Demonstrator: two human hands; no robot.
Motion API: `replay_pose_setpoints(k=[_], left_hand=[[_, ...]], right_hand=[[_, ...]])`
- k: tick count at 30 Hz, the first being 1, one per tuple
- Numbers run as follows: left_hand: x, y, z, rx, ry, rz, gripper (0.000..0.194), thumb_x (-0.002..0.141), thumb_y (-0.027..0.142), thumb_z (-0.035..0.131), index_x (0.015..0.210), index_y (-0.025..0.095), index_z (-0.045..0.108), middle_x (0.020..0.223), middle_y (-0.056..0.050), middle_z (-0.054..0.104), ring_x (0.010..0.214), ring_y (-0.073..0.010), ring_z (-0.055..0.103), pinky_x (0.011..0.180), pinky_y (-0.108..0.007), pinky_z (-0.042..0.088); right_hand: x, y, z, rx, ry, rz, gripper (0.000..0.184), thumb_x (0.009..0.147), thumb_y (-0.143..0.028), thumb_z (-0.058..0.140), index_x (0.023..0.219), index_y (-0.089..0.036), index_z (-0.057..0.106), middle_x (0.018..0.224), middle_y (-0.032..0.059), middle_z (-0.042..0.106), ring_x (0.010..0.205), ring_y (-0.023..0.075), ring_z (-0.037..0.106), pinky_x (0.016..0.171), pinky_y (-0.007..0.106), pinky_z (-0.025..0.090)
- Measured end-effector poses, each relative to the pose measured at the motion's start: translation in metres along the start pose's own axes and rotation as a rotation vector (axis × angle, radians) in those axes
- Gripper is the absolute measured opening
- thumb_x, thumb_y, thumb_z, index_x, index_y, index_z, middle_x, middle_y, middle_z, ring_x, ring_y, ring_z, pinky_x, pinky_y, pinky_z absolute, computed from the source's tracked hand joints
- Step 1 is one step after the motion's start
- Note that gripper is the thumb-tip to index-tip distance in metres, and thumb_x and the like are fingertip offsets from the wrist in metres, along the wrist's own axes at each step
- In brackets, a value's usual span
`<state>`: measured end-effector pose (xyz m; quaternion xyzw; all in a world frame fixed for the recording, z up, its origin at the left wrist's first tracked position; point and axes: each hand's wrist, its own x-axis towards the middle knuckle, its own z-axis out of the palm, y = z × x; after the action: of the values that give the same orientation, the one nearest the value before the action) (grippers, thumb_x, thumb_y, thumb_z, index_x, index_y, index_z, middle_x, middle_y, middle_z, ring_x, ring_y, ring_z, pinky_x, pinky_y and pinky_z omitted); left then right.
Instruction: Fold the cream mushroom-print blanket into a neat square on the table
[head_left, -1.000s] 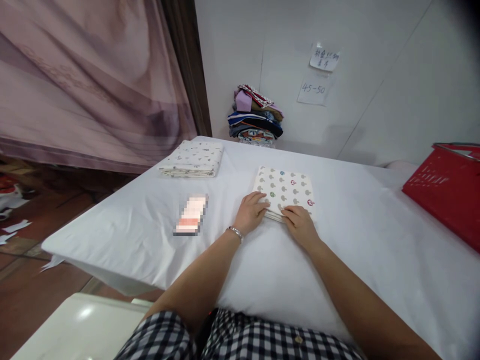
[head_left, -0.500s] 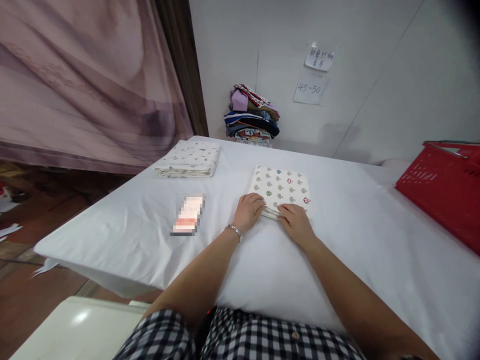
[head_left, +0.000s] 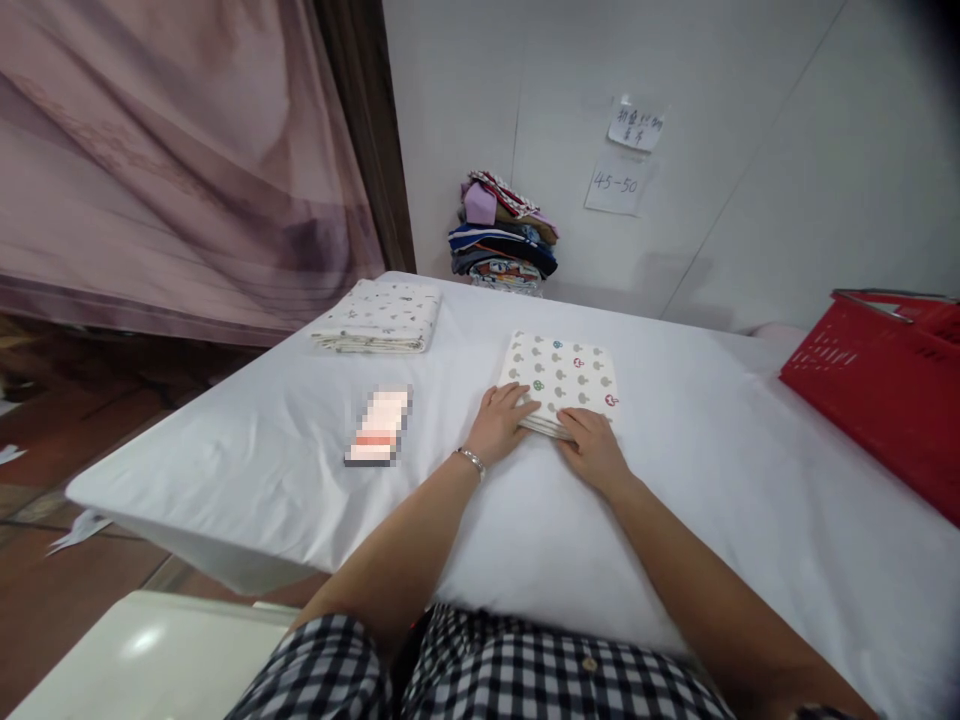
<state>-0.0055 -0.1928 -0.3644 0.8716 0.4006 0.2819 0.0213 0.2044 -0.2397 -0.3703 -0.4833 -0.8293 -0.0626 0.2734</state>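
Note:
A folded cream cloth with grey, red, blue and green mushroom-like prints lies in front of me on the white-covered table. At its near left corner, my left hand has its fingers over the top and its thumb by the layered edge. My right hand grips the near edge further right, with fingertips on top and the thumb at the fold. Parts of the cloth's front edge are hidden under my fingers. To the left lies another folded white cloth with small dark prints.
A pixelated phone-like object lies on the table left of my arm. A red basket stands at the right. Behind the table's far edge rises a stack of folded fabrics. A pale stool-like surface is at lower left.
The view has shifted slightly, bringing more of the red basket in. My left fingers have spread a little further over the cloth's corner. The cloth stays in place under both hands.

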Motion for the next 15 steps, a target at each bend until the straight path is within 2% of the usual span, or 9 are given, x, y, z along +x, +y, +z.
replay_pose_setpoints(k=[5,10,15], left_hand=[[0.0029,-0.0024,0.0029,0.000,0.036,-0.009,0.024,0.087,0.028,0.050,0.106,0.029,0.063,0.122,-0.003,0.058,0.122,-0.0231,0.042,0.103,-0.047,0.030],[0.0047,-0.0023,0.0037,-0.009,0.066,0.006,0.022,0.088,0.029,0.047,0.103,0.028,0.064,0.115,-0.002,0.061,0.118,-0.0210,0.045,0.101,-0.044,0.032],[0.0041,-0.0023,0.0038,-0.029,0.061,0.006,0.022,0.088,0.028,0.047,0.102,0.028,0.064,0.114,-0.002,0.062,0.117,-0.0212,0.046,0.101,-0.044,0.031]], right_hand=[[0.0005,0.0003,0.0048,-0.078,0.018,0.019,0.037,0.085,-0.020,0.045,0.121,-0.020,0.050,0.121,0.0100,0.056,0.108,0.0259,0.049,0.089,0.042,0.036],[-0.0011,0.0064,0.0085,-0.062,0.084,0.015,0.029,0.090,-0.020,0.040,0.115,-0.019,0.055,0.112,0.0083,0.062,0.101,0.0219,0.054,0.088,0.039,0.038],[-0.0024,0.0091,0.0084,-0.031,0.087,0.033,0.028,0.091,-0.026,0.040,0.112,-0.021,0.058,0.109,0.0069,0.064,0.100,0.0215,0.056,0.087,0.039,0.040]])
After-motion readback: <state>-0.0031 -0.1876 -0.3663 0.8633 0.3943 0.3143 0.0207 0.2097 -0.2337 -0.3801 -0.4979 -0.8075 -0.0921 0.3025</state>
